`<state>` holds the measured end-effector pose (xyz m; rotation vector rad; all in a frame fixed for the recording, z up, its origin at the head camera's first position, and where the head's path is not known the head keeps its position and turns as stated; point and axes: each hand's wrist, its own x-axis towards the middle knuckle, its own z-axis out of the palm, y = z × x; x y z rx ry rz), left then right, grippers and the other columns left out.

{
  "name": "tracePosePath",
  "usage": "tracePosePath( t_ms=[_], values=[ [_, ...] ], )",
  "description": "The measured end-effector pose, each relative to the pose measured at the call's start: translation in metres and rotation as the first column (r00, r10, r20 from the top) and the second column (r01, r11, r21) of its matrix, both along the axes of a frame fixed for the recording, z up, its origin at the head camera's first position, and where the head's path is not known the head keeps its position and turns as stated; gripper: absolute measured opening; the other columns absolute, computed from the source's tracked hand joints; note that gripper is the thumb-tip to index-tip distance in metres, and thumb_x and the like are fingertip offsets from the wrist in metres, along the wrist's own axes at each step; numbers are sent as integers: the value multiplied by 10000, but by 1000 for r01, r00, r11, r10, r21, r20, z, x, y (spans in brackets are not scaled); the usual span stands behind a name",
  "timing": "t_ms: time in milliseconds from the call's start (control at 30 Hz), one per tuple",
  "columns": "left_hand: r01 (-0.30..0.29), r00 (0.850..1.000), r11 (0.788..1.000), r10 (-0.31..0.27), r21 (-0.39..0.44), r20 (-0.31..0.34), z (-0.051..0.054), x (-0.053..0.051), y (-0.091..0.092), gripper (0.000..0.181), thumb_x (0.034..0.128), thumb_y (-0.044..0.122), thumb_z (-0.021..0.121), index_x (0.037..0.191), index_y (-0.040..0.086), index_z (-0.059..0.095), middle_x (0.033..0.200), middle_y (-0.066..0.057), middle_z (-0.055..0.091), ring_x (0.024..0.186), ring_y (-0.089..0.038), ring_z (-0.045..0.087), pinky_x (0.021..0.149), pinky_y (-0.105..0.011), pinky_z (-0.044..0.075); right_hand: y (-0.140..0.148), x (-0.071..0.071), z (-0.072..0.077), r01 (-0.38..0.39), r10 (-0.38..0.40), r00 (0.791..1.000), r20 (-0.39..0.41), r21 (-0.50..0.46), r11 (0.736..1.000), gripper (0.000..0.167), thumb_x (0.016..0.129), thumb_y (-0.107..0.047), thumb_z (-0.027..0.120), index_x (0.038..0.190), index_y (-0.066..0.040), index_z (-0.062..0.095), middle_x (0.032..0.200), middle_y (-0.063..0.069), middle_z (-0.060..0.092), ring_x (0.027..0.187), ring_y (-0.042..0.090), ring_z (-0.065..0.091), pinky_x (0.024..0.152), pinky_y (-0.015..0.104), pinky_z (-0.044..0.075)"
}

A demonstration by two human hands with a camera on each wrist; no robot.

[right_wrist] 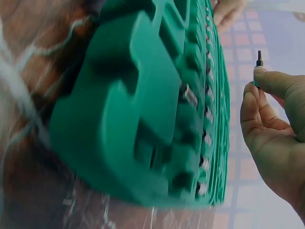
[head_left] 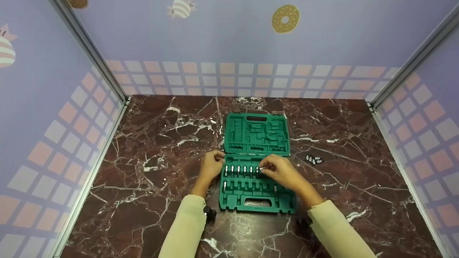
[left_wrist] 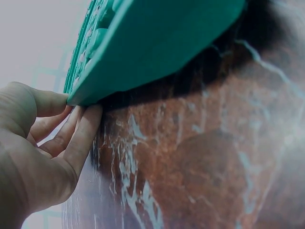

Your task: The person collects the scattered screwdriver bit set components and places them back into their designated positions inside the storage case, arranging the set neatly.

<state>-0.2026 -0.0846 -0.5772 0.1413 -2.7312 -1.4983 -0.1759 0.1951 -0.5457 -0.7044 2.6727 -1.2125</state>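
A green plastic socket case [head_left: 287,201] lies unfolded, lid away from me. My left hand [head_left: 211,165] is at its left side, and the left wrist view shows the thumb and fingers [left_wrist: 88,126] pinching its edge. Above the upper row of slots, my right hand [head_left: 283,172] pinches a small bit socket [right_wrist: 259,61] between thumb and fingers, its dark narrow tip pointing up in the right wrist view. Several bit sockets [head_left: 239,170] stand in the upper row. In the lower row, one bit socket [head_left: 225,186] sits at the left and another [head_left: 275,188] at the right.
A small pile of loose bit sockets [head_left: 313,159] lies on the marbled tabletop [head_left: 172,179] to the right of the case. The raised lid [head_left: 256,134] has moulded recesses. Purple panels [head_left: 229,39] with tile prints enclose the table at the back and sides.
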Motion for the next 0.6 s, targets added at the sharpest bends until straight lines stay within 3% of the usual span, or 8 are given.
tracePosePath(
  t_ms=[333, 600],
  values=[
    [-3, 1000, 1000, 3, 0, -4, 0, 1, 0, 128, 887, -2, 719, 988, 52, 777, 918, -103, 765, 886, -284, 712, 839, -449, 560, -37, 2, 5, -168, 170, 985, -18, 78, 983, 119, 951, -120, 747, 1069, -109, 746, 1032, 12, 674, 881, 135, 654, 760, 320, 564],
    [5, 1000, 1000, -6, 13, 14, 0, 0, 0, 142, 912, 8, 703, 1021, 61, 777, 947, -106, 764, 896, -282, 714, 828, -448, 567, -62, 0, 6, -304, 318, 945, -70, 161, 939, 105, 962, -128, 735, 1060, -107, 762, 1040, 36, 682, 926, 165, 662, 787, 310, 575]
  ],
)
